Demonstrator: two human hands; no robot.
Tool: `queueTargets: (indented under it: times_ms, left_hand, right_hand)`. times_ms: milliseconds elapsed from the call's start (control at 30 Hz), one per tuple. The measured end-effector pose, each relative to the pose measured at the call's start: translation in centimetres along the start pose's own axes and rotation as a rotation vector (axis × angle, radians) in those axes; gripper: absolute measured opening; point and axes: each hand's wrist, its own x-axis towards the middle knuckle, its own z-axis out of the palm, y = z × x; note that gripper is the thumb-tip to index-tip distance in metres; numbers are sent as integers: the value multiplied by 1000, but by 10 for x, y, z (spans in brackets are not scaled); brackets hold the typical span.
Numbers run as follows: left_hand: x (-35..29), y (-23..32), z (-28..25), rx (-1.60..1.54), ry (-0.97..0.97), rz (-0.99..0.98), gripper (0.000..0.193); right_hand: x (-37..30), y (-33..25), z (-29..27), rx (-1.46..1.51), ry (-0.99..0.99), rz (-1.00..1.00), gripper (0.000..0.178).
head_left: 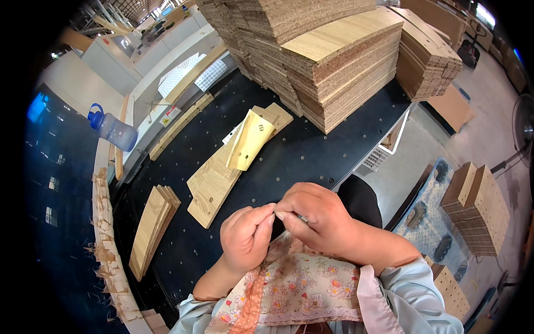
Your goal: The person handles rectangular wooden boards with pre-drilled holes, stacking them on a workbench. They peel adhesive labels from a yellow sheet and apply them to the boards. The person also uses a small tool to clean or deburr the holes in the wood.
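My left hand (243,236) and my right hand (314,217) meet at the fingertips above the near edge of a black work table (300,158). Both are closed in a pinch. Something tiny, too small to name, may be between the fingers. Just beyond them lies a wood-grain board (214,189) with a notched outline and small holes. Across its far part rests a curled yellow sheet (253,139) with dark print. To the left, a few narrow wood-grain boards (153,228) are piled together.
Tall stacks of particle boards (356,83) fill the table's far side. A blue-capped water bottle (114,131) stands at the left by a light machine rail. On the right, more drilled boards (481,209) sit on a worn blue pallet (428,209), with a fan (523,125) beyond.
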Motion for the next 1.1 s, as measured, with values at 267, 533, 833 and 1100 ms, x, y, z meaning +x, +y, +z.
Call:
queueTargets:
  times_ms: [267,533,833,1100]
  left_hand:
    - [4,1,4,-82,-26,-107,12]
    - [3,-2,15,-477,-37,-447,9]
    - [18,-3,37,-1014,-84,-771,10]
    - [50,6,100,-969,-337,-874,8]
  right_hand:
    - [-2,2,-5,-37,5,-17,14]
    - [-8,6,-18,145,-5,145,9]
    - [-55,47,-60,750,148,671,10]
    - [-99,72,-99,181,158,621,22]
